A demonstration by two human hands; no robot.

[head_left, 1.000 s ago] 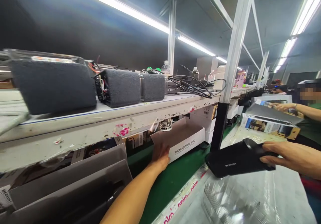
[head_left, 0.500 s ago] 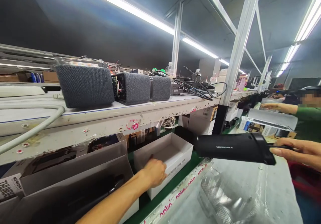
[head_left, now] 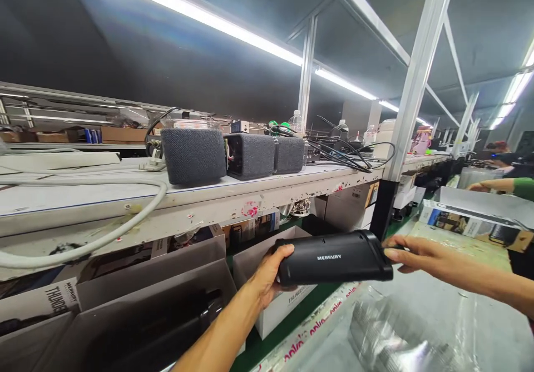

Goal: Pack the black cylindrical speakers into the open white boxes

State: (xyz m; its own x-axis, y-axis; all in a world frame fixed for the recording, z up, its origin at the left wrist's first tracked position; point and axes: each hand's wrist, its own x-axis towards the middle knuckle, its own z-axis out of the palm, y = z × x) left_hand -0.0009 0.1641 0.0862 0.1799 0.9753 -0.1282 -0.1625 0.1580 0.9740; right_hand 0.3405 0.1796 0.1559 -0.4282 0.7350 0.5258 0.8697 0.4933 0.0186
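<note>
A black portable speaker [head_left: 334, 263] with MERKURY lettering lies level between my two hands. My left hand [head_left: 271, 274] is closed round its left end, thumb on top. At the other end, my right hand [head_left: 406, 252] pinches what looks like a short dark strap; the fingers partly hide it. Below and behind the speaker is an open white box [head_left: 287, 305] printed THUNDER, its inside partly covered by the speaker and my left hand. Another open box [head_left: 154, 305] at lower left has a dark, shiny item inside.
A shelf [head_left: 275, 186] above the boxes carries several grey fabric-covered units [head_left: 194, 155], a white cable [head_left: 142, 222] and tangled black cables [head_left: 346, 155]. Clear crumpled plastic bags [head_left: 400, 327] lie on the bench at lower right. A co-worker's arm [head_left: 496, 186] reaches in at right, by another open box [head_left: 463, 216].
My left hand has left the white box's edge and taken hold of the speaker's left end. The speaker and my right hand have shifted left. The view has turned slightly.
</note>
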